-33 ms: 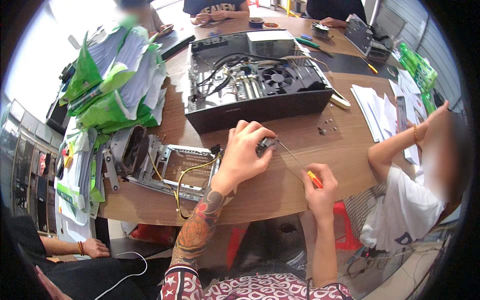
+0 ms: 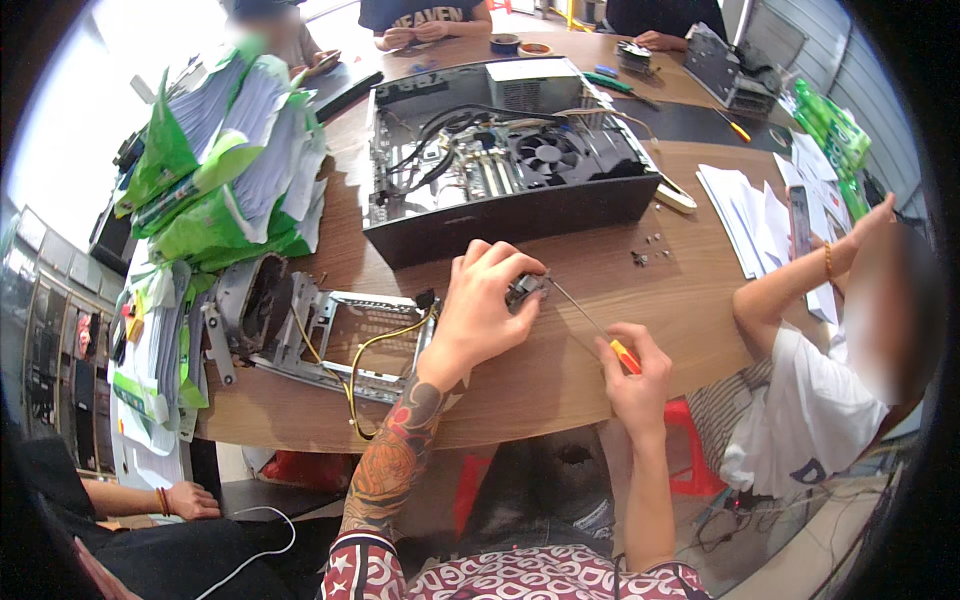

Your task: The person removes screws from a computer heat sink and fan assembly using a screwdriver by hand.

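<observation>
My left hand [image 2: 488, 308] is closed around a small dark metal part [image 2: 524, 290], whose exact kind I cannot make out behind the fingers. In my right hand [image 2: 638, 375] is a screwdriver [image 2: 625, 357] with a yellow and red handle. Its long thin shaft points up and left, and its tip meets the small part or lies right beside it. Just beyond my hands stands an open black computer case [image 2: 510, 215] with a fan [image 2: 546, 152] and bundled cables inside. Left of my left forearm lies a metal drive bracket [image 2: 350, 310] with yellow and black wires [image 2: 352, 375].
Loose screws [image 2: 648, 252] lie right of my hands. Green packs of paper [image 2: 215, 170] pile up at the left. Papers [image 2: 745, 215], another screwdriver [image 2: 738, 130] and a metal unit [image 2: 730, 75] are at the right. A person [image 2: 815, 380] sits close on the right, holding a phone.
The whole view has shifted slightly, with the table's things a little farther left and up. Both hands keep their hold on the small part and the screwdriver.
</observation>
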`<state>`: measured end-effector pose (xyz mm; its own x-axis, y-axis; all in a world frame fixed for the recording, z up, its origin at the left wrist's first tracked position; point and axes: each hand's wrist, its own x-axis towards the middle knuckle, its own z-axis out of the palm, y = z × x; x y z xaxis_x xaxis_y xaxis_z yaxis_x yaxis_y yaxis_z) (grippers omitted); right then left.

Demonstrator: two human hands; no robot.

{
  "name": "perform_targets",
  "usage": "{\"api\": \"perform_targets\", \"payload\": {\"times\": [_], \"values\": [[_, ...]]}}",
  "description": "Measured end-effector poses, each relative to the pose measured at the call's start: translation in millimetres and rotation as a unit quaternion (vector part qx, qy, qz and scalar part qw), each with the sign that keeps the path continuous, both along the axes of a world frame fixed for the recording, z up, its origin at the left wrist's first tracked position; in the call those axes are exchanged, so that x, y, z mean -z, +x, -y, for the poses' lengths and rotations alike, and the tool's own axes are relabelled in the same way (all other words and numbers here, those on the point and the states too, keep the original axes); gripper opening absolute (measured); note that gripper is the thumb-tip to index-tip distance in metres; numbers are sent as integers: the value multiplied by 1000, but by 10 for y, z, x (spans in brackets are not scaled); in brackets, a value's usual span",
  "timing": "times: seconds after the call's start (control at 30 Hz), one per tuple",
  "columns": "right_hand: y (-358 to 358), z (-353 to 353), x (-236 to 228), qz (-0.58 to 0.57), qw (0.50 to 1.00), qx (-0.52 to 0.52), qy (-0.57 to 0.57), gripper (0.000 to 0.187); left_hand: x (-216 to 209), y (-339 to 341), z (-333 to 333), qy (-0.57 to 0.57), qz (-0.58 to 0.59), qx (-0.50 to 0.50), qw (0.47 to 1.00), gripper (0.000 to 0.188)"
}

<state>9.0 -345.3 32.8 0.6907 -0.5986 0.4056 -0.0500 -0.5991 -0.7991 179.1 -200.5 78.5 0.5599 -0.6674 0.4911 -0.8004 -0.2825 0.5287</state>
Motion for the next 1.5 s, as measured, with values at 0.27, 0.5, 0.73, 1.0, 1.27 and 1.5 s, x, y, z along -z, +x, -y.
{"api": "perform_targets", "payload": {"times": [0.27,0.5,0.73,1.0,1.27,1.5], "values": [[-22,15,46,45,999,-19,-3,10,-30,-22,0,8,-3,20,1000,22],[-40,-3,48,69,995,40,-51,16,-111,-33,22,23,-59,33,997,24],[-41,85,48,144,986,85,-18,14,-188,48,-47,-52,-136,27,989,21],[-35,86,87,143,982,109,62,8,-197,93,-106,-334,-422,143,831,27],[-76,100,97,152,981,98,67,6,-69,162,-72,-465,-520,514,499,33],[-44,79,78,125,987,92,50,7,4,150,-24,-459,-518,527,492,57]]}}
